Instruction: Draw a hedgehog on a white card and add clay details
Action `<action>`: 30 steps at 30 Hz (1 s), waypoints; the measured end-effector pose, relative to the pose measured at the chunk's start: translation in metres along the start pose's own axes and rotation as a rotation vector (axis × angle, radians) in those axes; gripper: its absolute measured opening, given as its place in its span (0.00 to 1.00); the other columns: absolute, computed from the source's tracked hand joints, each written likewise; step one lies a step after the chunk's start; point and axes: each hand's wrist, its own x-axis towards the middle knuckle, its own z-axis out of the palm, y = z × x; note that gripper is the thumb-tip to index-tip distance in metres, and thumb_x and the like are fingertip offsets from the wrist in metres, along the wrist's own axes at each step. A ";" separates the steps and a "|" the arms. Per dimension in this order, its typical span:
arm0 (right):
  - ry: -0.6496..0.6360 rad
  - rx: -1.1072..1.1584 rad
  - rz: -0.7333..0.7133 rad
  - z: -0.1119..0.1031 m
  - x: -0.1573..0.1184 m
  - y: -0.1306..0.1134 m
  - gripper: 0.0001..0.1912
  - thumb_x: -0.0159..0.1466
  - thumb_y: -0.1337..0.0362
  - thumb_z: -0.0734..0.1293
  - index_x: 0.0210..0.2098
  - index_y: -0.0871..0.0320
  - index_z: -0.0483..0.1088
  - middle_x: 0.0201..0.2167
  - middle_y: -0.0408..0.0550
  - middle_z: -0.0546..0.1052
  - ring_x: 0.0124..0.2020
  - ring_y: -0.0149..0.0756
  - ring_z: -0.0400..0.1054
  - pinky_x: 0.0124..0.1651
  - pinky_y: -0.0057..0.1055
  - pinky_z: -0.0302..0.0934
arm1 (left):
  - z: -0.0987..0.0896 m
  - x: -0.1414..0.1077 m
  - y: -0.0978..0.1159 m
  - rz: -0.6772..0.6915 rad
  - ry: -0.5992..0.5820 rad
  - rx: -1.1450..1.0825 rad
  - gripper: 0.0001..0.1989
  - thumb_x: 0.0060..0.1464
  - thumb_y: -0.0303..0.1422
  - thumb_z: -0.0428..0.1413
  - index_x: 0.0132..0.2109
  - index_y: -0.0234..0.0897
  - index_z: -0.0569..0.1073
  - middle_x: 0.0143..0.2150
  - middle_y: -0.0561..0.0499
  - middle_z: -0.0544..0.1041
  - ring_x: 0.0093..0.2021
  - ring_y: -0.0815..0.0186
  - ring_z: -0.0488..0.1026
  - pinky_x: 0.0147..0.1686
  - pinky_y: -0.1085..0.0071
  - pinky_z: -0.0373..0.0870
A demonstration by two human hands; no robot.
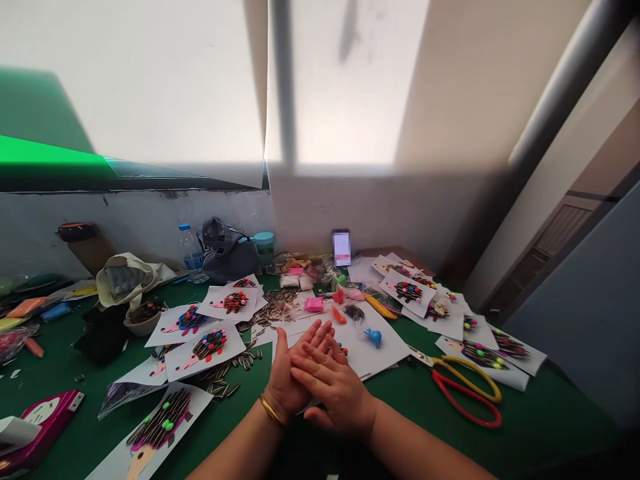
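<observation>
My left hand point(289, 373) is palm up with its fingers stretched out, a gold bangle point(271, 408) round the wrist. Laid flat across that palm is my right hand point(336, 390), fingers extended. Whatever may be between the palms is hidden. Beneath and beyond them lies white paper point(385, 350) bearing blue clay point(373, 337), orange clay point(339, 315) and a pink packet point(314, 305). Loose striped sunflower seeds point(280, 305) are scattered to the left. Cards with seed-and-clay hedgehogs point(210, 345) lie left of my hands, with more hedgehog cards point(407, 291) at the right.
Scissors point(465, 390) with yellow and red handles rest on the green table point(410, 433) at right. A lit phone point(342, 248) leans at the back wall. Farther left stand a water bottle point(191, 253), a grey bag point(225, 253) and a magenta device point(45, 427).
</observation>
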 end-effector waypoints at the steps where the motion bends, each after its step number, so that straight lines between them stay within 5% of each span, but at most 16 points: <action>1: 0.006 -0.016 0.039 0.000 0.000 0.000 0.33 0.69 0.45 0.52 0.63 0.60 0.60 0.62 0.53 0.67 0.68 0.47 0.50 0.71 0.53 0.28 | -0.001 0.000 -0.001 -0.022 -0.003 0.008 0.45 0.56 0.63 0.39 0.69 0.35 0.53 0.68 0.37 0.59 0.67 0.51 0.57 0.65 0.53 0.50; 4: 0.054 -0.017 0.127 -0.003 0.001 0.001 0.29 0.70 0.49 0.54 0.62 0.60 0.61 0.59 0.53 0.70 0.66 0.47 0.54 0.70 0.55 0.29 | -0.002 0.001 0.002 -0.001 -0.027 0.013 0.47 0.55 0.64 0.38 0.69 0.33 0.52 0.68 0.36 0.58 0.68 0.52 0.55 0.66 0.55 0.49; 8: 0.043 0.062 0.000 -0.006 -0.001 0.001 0.21 0.69 0.56 0.57 0.57 0.54 0.67 0.55 0.47 0.74 0.65 0.41 0.57 0.71 0.49 0.35 | -0.003 0.001 0.004 0.037 -0.050 0.010 0.48 0.55 0.63 0.36 0.70 0.32 0.50 0.68 0.36 0.59 0.69 0.55 0.53 0.65 0.57 0.51; 14: 0.070 0.004 0.116 -0.005 0.000 0.001 0.25 0.69 0.53 0.57 0.60 0.59 0.64 0.58 0.52 0.72 0.66 0.45 0.54 0.70 0.53 0.30 | -0.003 0.001 -0.001 -0.022 -0.054 0.038 0.48 0.54 0.64 0.38 0.69 0.32 0.51 0.68 0.35 0.59 0.69 0.51 0.52 0.66 0.52 0.48; 19: 0.023 0.046 -0.022 -0.006 0.001 0.000 0.23 0.68 0.53 0.58 0.58 0.56 0.66 0.57 0.48 0.72 0.67 0.42 0.54 0.71 0.49 0.34 | -0.004 0.002 0.002 0.032 -0.024 0.024 0.47 0.55 0.63 0.37 0.69 0.33 0.53 0.69 0.36 0.57 0.69 0.54 0.52 0.67 0.56 0.48; 24: 0.059 0.010 0.121 -0.004 0.002 0.000 0.25 0.69 0.52 0.57 0.60 0.59 0.64 0.58 0.52 0.71 0.66 0.45 0.55 0.71 0.51 0.31 | -0.007 0.002 0.001 -0.009 -0.042 0.017 0.44 0.55 0.64 0.38 0.67 0.37 0.59 0.68 0.37 0.58 0.68 0.52 0.54 0.67 0.52 0.45; 30: 0.040 0.049 -0.028 -0.002 0.002 0.000 0.23 0.68 0.54 0.58 0.58 0.57 0.66 0.57 0.49 0.73 0.66 0.42 0.54 0.71 0.48 0.35 | -0.011 0.002 0.000 0.025 -0.037 -0.008 0.42 0.56 0.62 0.39 0.66 0.36 0.60 0.68 0.37 0.60 0.67 0.53 0.56 0.67 0.54 0.47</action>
